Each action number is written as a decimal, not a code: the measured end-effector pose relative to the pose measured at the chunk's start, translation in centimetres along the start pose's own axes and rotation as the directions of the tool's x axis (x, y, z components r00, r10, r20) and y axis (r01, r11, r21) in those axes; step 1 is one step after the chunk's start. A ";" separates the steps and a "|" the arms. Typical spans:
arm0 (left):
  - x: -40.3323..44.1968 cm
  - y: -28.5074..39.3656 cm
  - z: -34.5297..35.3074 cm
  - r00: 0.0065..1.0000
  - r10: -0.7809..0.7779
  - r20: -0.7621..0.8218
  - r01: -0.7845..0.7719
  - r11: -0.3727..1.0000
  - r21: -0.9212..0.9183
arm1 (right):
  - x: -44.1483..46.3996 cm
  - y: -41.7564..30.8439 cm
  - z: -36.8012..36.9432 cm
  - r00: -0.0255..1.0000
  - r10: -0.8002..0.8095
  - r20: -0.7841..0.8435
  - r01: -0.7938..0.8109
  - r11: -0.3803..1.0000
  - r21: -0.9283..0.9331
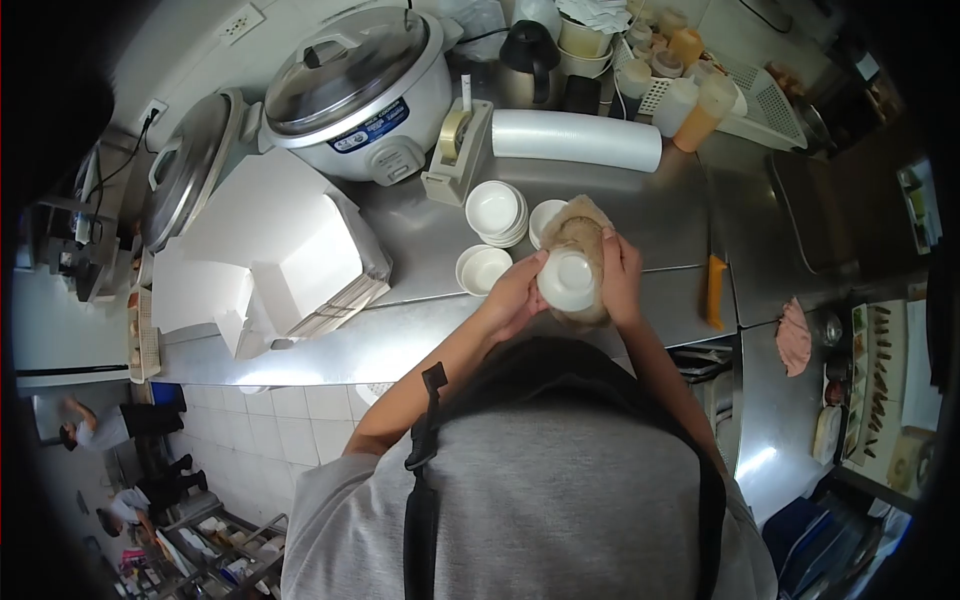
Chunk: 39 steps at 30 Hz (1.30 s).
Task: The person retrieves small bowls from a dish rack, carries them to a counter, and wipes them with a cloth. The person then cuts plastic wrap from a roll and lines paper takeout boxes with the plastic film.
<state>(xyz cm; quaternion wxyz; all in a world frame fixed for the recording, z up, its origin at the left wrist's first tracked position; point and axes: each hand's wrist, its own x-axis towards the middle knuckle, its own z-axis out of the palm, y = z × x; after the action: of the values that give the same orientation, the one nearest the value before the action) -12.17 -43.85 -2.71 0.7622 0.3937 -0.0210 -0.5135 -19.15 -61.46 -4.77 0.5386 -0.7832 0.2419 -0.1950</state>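
A small white bowl (567, 281) is in my left hand (517, 292), turned with its foot ring toward me. My right hand (622, 272) grips a brownish cloth (588, 214), which is bunched behind and beside the bowl. Just beyond my hands, more small white bowls stand on the steel counter: a stack (494, 210), a shorter pile (486, 270) in front of it, and another bowl (545, 216) partly hidden by the cloth.
White takeout boxes (300, 283) lie stacked on the left, near a large rice cooker (350, 90). Behind the bowls are a tape dispenser (459, 145) and a plastic roll (577, 139). Sauce bottles (706, 110) stand at the back right; an orange-handled tool (715, 291) lies right.
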 end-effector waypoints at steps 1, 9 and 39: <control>-0.7 0.4 -1.1 1.000 -0.006 0.001 0.006 0.998 0.063 | 0.4 0.4 0.0 0.998 0.054 0.032 -0.052 0.997 -0.056; -3.9 -1.7 -5.7 0.708 0.704 0.053 -0.077 0.002 0.997 | 3.2 -1.6 3.4 0.841 -0.385 0.379 0.536 0.509 -0.673; 6.0 -0.8 -3.2 0.702 0.426 0.570 -0.260 -0.592 0.763 | 2.0 -3.9 -4.1 0.992 0.052 -0.113 0.008 0.878 0.478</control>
<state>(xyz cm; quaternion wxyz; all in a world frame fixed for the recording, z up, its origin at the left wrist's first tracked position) -8.55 -46.92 -7.70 0.2223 0.8094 -0.5346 0.0983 -19.20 -64.53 0.38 0.7013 -0.6101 0.2277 -0.2900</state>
